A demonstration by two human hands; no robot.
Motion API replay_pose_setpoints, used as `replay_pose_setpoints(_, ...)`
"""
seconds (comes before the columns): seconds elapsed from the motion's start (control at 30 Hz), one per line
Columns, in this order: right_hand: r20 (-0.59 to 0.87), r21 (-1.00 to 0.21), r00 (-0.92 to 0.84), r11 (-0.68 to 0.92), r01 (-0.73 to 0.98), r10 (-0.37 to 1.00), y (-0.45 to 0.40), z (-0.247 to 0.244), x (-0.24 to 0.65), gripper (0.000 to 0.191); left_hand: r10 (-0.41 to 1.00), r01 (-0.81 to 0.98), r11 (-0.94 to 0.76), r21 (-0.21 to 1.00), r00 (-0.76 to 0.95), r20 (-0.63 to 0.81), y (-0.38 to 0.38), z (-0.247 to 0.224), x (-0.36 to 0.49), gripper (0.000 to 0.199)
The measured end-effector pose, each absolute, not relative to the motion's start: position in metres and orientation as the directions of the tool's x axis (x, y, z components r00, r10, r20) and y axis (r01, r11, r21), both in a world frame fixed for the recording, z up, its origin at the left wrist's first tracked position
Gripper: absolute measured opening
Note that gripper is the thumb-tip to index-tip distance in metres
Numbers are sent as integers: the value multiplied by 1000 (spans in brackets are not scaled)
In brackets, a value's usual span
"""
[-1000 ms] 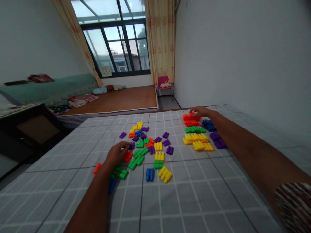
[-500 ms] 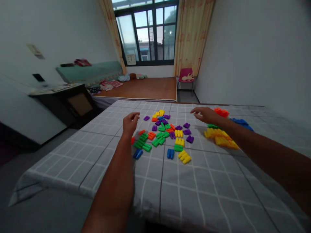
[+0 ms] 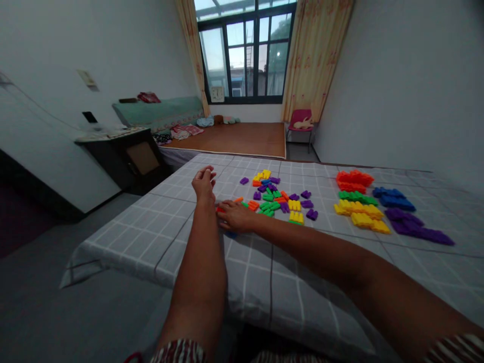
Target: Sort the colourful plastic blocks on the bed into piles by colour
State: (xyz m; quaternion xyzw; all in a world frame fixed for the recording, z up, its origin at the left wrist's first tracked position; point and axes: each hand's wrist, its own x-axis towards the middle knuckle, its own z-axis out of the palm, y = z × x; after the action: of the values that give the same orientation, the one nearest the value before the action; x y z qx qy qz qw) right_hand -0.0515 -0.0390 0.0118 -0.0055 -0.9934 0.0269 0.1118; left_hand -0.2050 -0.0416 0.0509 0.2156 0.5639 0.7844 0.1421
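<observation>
Small coloured blocks lie scattered mid-table, with green blocks (image 3: 269,206) and purple blocks (image 3: 312,215) among them. My right hand (image 3: 235,217) reaches across, palm down, over the left end of the scatter, at a red block (image 3: 220,209); its fingertips are too small to tell whether they grip it. Just left of the scatter, my left hand (image 3: 204,182) is raised with its fingers curled, and what it may hold cannot be made out. Sorted by colour at the right lie red blocks (image 3: 353,180), yellow blocks (image 3: 361,214), blue blocks (image 3: 394,198) and purple blocks (image 3: 416,227).
A grey checked cloth covers the table (image 3: 143,232). Beyond its far edge are a brown-topped bed (image 3: 245,138) and a pink chair (image 3: 300,119). A dark cabinet (image 3: 139,159) stands at the left.
My right hand has swung left from near the sorted rows to the scatter's left end. The view has turned a little, showing more of the sorted rows. My left hand stays left of the scatter.
</observation>
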Motion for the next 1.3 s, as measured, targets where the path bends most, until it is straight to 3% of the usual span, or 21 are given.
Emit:
replay_pose_setpoints(0.2, 157, -60, -971, 983, 171, 178, -26, 18, -57, 22, 530, 19, -258, 966, -833, 158, -37, 41, -203, 40)
replay_pose_setpoints(0.33, 248, -203, -906, 933, 296, 342, 3, 26, -18, 35, 581, -20, -225, 974, -805, 118, -31, 34, -198, 36)
replay_pose_setpoints(0.5, 315, -345, -812, 856, 384, 491, 45, 25, 53, 24, 648, 41, -162, 986, -749, 138, -25, 29, -190, 35)
replay_pose_setpoints(0.77, 113, -231, -728, 730, 643, 676, 66, 30, 140, 29, 731, 237, -61, 970, -651, 205, -18, 19, -174, 35)
replay_pose_setpoints(0.87, 104, -265, -782, 775, 574, 615, 79, 40, 154, 27, 741, 259, -39, 965, -641, 202, -16, 15, -172, 34)
replay_pose_setpoints(0.97, 83, -365, -927, 877, 314, 366, 89, 43, 156, 40, 764, 289, -35, 957, -609, 212, -16, 13, -170, 35)
replay_pose_setpoints(1.07, 80, -378, -983, 917, 126, 168, 90, 38, 149, 47, 789, 327, -27, 945, -574, 221, -16, 13, -168, 36)
replay_pose_setpoints(1.17, 37, -348, -989, 930, 121, 142, 86, 34, 142, 38, 803, 370, -2, 929, -553, 222, -15, 12, -167, 38)
replay_pose_setpoints(1.3, 75, -339, -959, 912, 232, 272, 90, 40, 153, 37, 824, 417, 53, 907, -532, 196, -13, 9, -170, 38)
